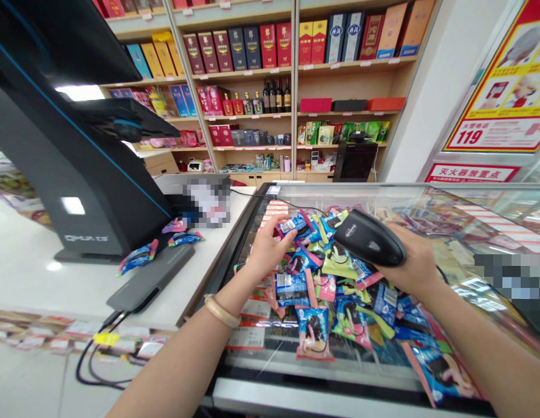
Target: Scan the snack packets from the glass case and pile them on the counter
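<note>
My left hand is closed on a small blue snack packet at the far left of a pile. In my right hand is a black barcode scanner, its head pointing left over the packets. Its cord shows below my wrist. Under and between both hands lie many loose snack packets in blue, pink and green wrappers, heaped on a glass-topped counter. Some of the pile is hidden behind the scanner and my right forearm.
A dark point-of-sale terminal stands on the white counter at left. Near its base are a grey rectangular device with cables and several packets. Shelves of boxes and bottles line the back; a red-and-yellow sign hangs right.
</note>
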Action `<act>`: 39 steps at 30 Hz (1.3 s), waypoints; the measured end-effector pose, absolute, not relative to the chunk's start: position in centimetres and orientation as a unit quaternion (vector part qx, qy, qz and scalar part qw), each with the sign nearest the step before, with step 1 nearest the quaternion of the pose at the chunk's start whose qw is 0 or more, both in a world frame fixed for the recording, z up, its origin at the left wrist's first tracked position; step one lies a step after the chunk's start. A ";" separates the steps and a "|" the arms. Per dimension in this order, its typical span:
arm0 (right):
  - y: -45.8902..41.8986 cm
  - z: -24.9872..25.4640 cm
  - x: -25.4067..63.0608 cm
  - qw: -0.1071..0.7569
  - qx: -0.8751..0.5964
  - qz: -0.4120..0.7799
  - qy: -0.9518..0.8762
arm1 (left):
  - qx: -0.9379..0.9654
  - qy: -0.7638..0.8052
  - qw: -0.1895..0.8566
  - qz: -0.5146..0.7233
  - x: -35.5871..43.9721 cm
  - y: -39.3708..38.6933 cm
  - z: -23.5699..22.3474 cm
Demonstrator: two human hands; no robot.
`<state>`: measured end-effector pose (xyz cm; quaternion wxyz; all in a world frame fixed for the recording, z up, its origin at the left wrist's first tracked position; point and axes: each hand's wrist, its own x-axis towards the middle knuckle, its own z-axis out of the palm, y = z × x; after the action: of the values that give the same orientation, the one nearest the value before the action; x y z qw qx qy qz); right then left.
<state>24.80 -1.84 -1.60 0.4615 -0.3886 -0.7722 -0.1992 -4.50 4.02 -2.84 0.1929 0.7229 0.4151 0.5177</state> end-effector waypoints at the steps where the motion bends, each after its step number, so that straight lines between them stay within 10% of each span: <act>1: -1.7 -1.7 24.9 0.461 -0.395 -0.205 -0.768 | 0.727 0.424 0.184 0.507 -4.6 4.3 -3.0; 16: -1.3 -2.2 25.4 0.465 -0.368 -0.211 -0.777 | 0.727 0.515 0.134 0.433 -5.2 5.4 -4.3; 25: -1.1 -2.1 25.6 0.449 -0.355 -0.231 -0.787 | 0.547 0.795 -0.112 0.238 -13.1 5.6 -0.4; 39: -1.4 -1.6 25.0 0.452 -0.331 -0.247 -0.791 | 0.472 0.871 -0.087 0.105 -16.6 6.2 -1.6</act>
<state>25.04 -1.38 -1.61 0.4521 -0.3306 -0.7909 -0.2466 -16.57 6.22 -1.56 -0.0869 0.4716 0.8712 0.1047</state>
